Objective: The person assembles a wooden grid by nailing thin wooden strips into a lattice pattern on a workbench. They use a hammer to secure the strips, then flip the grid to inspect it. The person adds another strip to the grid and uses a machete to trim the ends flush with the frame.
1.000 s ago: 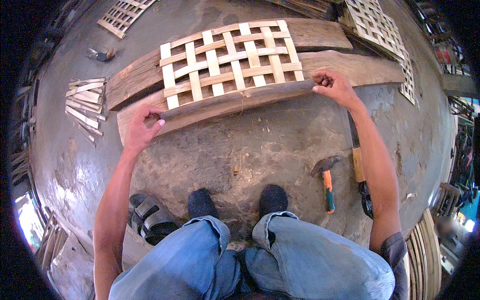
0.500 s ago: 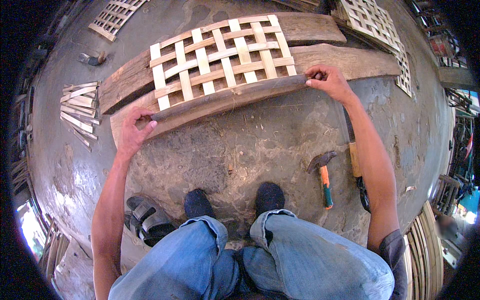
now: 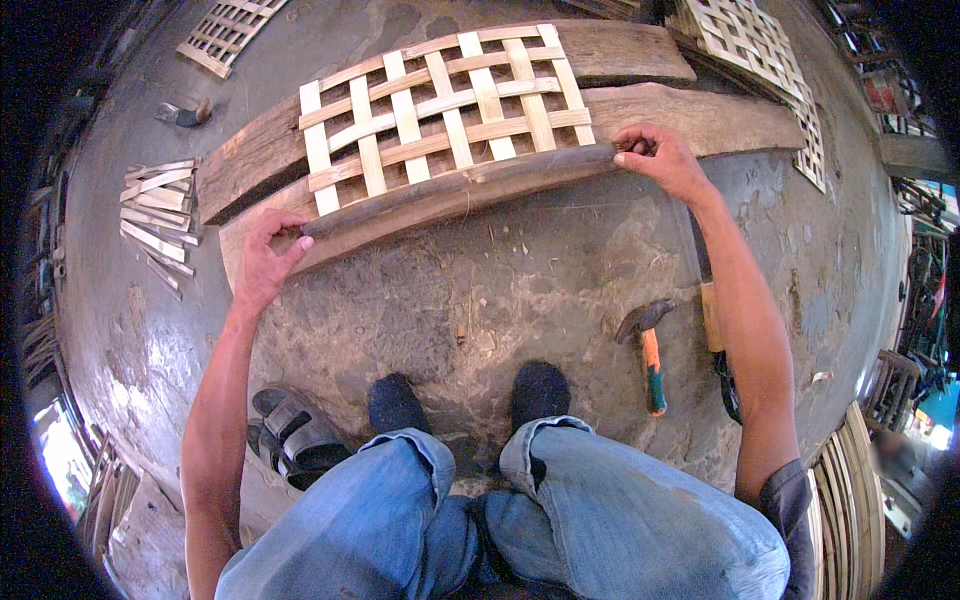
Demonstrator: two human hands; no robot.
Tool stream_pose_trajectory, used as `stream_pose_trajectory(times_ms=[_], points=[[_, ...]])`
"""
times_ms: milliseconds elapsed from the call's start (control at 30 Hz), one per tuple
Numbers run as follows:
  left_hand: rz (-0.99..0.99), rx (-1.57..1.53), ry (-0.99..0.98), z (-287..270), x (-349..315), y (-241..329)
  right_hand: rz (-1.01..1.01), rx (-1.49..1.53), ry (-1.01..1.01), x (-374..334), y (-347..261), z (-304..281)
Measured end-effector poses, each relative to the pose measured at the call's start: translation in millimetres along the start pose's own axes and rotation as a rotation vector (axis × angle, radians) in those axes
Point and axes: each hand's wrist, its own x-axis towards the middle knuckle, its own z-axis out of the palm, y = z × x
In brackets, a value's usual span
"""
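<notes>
A dark, slim wooden rod (image 3: 465,182) lies along the near edge of a woven lattice of pale flat strips (image 3: 402,105). My left hand (image 3: 268,260) pinches the rod's left end between thumb and fingers. At the other end, my right hand (image 3: 662,165) grips it with curled fingers. Under the lattice are two rough wooden planks, a far plank (image 3: 625,55) and a near plank (image 3: 700,118), set side by side on the floor. The rod rests on or just above the near plank; I cannot tell which.
A hammer (image 3: 652,365) and a wooden-handled tool (image 3: 711,318), partly behind my right forearm, lie to the right. Sandals (image 3: 300,435) sit by my left foot. Loose strips (image 3: 160,215) are at left, stacked lattices (image 3: 755,50) far right, another lattice (image 3: 225,35) far left.
</notes>
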Motion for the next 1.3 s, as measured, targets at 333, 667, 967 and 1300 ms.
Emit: stream_pose_trajectory(times_ms=[333,667,967,1300], points=[[-0.01,-0.006,0.02,3.2,0.8,-1.4,-0.008,-0.002,0.004,2.0,5.1,-0.5],[-0.014,0.044,0.02,2.4,0.7,5.4,-0.02,-0.032,0.0,1.8,1.7,0.5],[-0.006,0.037,0.015,3.7,2.6,-9.5,-0.038,-0.094,0.001,2.5,7.1,-2.1],[-0.059,-0.019,0.045,2.8,3.5,5.8,0.061,-0.04,-0.006,2.6,8.4,-1.1]])
